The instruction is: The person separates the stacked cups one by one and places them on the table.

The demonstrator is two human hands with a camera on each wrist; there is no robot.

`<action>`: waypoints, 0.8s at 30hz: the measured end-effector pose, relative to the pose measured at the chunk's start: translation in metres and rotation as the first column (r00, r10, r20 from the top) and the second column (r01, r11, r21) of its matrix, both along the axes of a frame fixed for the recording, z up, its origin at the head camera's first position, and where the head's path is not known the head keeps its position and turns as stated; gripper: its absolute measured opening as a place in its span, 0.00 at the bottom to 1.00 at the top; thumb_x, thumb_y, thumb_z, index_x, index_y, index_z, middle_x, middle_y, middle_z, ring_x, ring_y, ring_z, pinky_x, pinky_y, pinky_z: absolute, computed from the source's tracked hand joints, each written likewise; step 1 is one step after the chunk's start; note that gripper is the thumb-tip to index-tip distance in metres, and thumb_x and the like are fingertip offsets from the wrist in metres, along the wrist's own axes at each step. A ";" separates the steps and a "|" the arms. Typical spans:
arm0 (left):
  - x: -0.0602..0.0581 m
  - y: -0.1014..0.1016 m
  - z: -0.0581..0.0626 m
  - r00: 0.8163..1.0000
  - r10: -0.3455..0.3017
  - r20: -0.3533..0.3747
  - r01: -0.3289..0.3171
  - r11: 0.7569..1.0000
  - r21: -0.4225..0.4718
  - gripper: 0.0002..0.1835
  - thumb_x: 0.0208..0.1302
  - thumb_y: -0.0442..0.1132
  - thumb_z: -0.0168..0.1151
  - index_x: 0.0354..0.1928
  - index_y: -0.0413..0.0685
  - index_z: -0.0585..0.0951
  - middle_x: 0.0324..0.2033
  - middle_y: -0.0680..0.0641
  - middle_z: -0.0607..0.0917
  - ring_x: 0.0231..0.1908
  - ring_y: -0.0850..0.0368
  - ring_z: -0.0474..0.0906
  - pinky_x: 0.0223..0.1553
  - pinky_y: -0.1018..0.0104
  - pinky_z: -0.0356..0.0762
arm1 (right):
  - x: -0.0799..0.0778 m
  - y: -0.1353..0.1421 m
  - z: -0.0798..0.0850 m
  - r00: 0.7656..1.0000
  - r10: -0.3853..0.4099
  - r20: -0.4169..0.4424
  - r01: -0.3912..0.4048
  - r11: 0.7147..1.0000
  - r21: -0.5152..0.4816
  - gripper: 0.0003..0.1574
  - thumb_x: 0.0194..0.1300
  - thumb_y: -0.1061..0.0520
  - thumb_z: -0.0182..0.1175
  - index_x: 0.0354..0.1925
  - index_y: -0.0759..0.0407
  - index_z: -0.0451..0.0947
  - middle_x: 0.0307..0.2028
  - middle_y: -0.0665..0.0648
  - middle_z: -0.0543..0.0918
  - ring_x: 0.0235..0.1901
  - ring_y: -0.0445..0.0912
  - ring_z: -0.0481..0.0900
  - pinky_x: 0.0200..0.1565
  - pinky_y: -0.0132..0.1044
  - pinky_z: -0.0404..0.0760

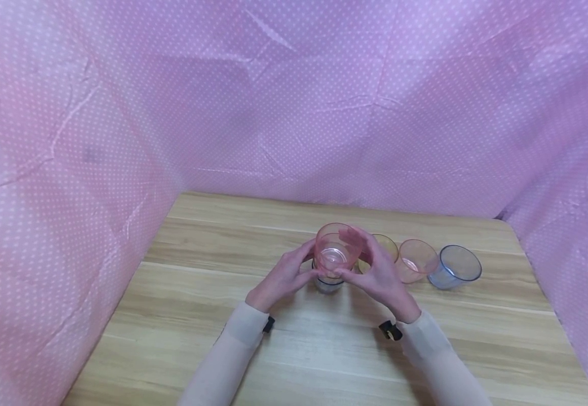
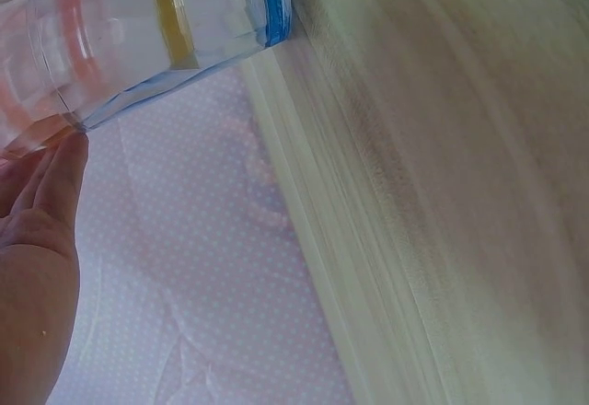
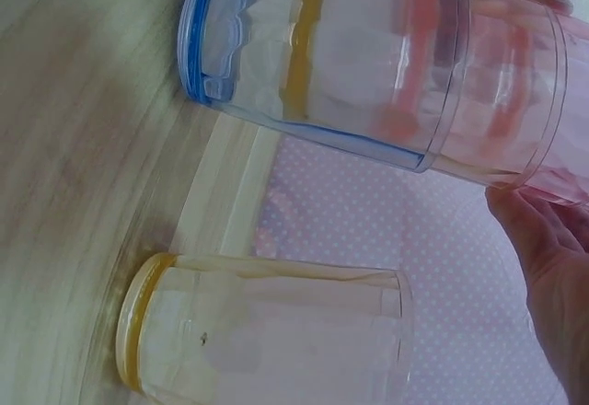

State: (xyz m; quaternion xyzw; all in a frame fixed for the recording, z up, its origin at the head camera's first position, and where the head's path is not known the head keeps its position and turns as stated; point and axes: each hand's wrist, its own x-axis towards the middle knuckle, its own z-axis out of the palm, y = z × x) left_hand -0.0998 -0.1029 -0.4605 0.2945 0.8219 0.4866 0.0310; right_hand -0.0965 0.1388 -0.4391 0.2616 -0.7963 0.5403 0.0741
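Observation:
Both hands grip a clear pink cup (image 1: 335, 239) from opposite sides, the left hand (image 1: 284, 277) and the right hand (image 1: 381, 282) with thumbs toward the near side. This cup tops a nested stack. At the bottom stands a clear blue cup (image 3: 207, 37) upright on the table, and through its wall show a yellow base ring (image 3: 304, 46) and a pink base ring (image 3: 414, 64). In the left wrist view, the left fingertips (image 2: 69, 161) touch the stack just above the blue rim. The right thumb and fingers close around the pink part in the right wrist view.
Right of the stack, a yellow cup (image 1: 387, 246), another pink cup (image 1: 418, 262) and another blue cup (image 1: 456, 268) stand in a row, the yellow one partly behind the right hand. The wooden table (image 1: 197, 316) is bordered by pink dotted cloth (image 1: 283, 113).

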 end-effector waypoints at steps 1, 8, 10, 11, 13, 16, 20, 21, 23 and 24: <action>0.000 0.000 0.000 1.000 0.002 -0.002 -0.002 1.000 -0.001 0.40 0.67 0.31 0.69 0.77 0.37 0.62 0.66 0.35 0.78 0.66 0.44 0.76 0.67 0.60 0.76 | 0.000 0.000 0.000 1.000 -0.001 -0.004 0.001 1.000 0.001 0.57 0.50 0.66 0.82 0.73 0.61 0.63 0.65 0.60 0.80 0.62 0.56 0.80 0.57 0.32 0.82; -0.001 0.000 -0.001 1.000 0.010 -0.019 -0.010 1.000 -0.001 0.40 0.67 0.30 0.69 0.77 0.36 0.62 0.65 0.34 0.78 0.65 0.42 0.77 0.66 0.57 0.77 | -0.001 -0.001 -0.001 1.000 0.018 -0.015 -0.019 0.999 -0.037 0.59 0.48 0.69 0.82 0.73 0.63 0.62 0.65 0.63 0.80 0.61 0.58 0.80 0.58 0.36 0.84; -0.001 0.000 -0.001 1.000 0.009 -0.020 -0.009 1.000 0.000 0.40 0.67 0.30 0.69 0.77 0.35 0.62 0.65 0.34 0.78 0.65 0.41 0.77 0.66 0.57 0.77 | -0.002 0.000 -0.002 1.000 0.023 -0.008 -0.023 0.998 -0.051 0.59 0.48 0.70 0.81 0.74 0.62 0.63 0.65 0.62 0.80 0.61 0.59 0.80 0.57 0.35 0.84; 0.000 0.000 -0.001 1.000 0.010 -0.020 -0.010 1.000 -0.002 0.40 0.67 0.30 0.69 0.77 0.36 0.62 0.65 0.34 0.79 0.65 0.42 0.77 0.66 0.57 0.77 | -0.002 0.000 -0.003 1.000 0.025 -0.005 -0.025 0.998 -0.057 0.59 0.48 0.70 0.81 0.74 0.62 0.63 0.65 0.62 0.79 0.61 0.59 0.80 0.57 0.35 0.84; -0.001 0.000 -0.001 1.000 0.010 -0.017 -0.010 1.000 -0.004 0.40 0.68 0.31 0.69 0.77 0.36 0.62 0.65 0.34 0.79 0.65 0.42 0.77 0.66 0.58 0.77 | -0.002 0.000 -0.004 1.000 0.025 0.003 -0.024 0.997 -0.066 0.59 0.49 0.70 0.81 0.74 0.62 0.63 0.65 0.63 0.79 0.61 0.59 0.79 0.57 0.33 0.83; -0.001 0.000 -0.002 1.000 0.008 -0.011 -0.008 1.000 -0.007 0.39 0.68 0.32 0.69 0.77 0.36 0.62 0.65 0.35 0.78 0.65 0.43 0.77 0.66 0.58 0.76 | -0.002 0.000 -0.004 1.000 0.019 0.010 -0.018 0.997 -0.070 0.58 0.50 0.71 0.80 0.74 0.61 0.63 0.65 0.63 0.79 0.61 0.58 0.79 0.58 0.31 0.82; -0.002 0.000 -0.003 1.000 0.001 -0.008 -0.001 1.000 0.002 0.40 0.68 0.32 0.69 0.77 0.37 0.62 0.66 0.35 0.78 0.66 0.43 0.76 0.67 0.59 0.76 | -0.002 0.000 -0.004 1.000 0.023 0.013 -0.022 0.996 -0.082 0.58 0.50 0.72 0.80 0.74 0.61 0.63 0.65 0.63 0.79 0.62 0.58 0.79 0.59 0.29 0.81; -0.003 0.000 -0.003 1.000 0.000 -0.009 0.000 1.000 0.006 0.40 0.68 0.31 0.69 0.77 0.37 0.62 0.66 0.35 0.78 0.66 0.43 0.76 0.67 0.60 0.76 | -0.002 0.000 -0.005 1.000 0.027 0.015 -0.026 0.996 -0.088 0.59 0.49 0.72 0.80 0.74 0.62 0.63 0.65 0.63 0.79 0.62 0.59 0.78 0.59 0.30 0.81; -0.003 0.000 -0.004 1.000 -0.003 -0.008 0.003 1.000 0.017 0.40 0.67 0.31 0.70 0.77 0.37 0.62 0.66 0.35 0.78 0.66 0.43 0.76 0.67 0.60 0.76 | -0.003 -0.001 -0.005 0.999 0.033 0.014 -0.031 0.995 -0.099 0.59 0.49 0.73 0.79 0.74 0.62 0.62 0.65 0.64 0.79 0.62 0.59 0.78 0.60 0.30 0.80; -0.004 0.000 -0.004 1.000 -0.003 -0.008 0.003 1.000 0.021 0.40 0.67 0.31 0.70 0.77 0.37 0.62 0.66 0.35 0.78 0.66 0.44 0.76 0.67 0.61 0.75 | -0.003 -0.001 -0.005 0.999 0.033 0.012 -0.031 0.994 -0.102 0.59 0.49 0.73 0.79 0.74 0.62 0.63 0.65 0.64 0.79 0.62 0.59 0.78 0.60 0.30 0.80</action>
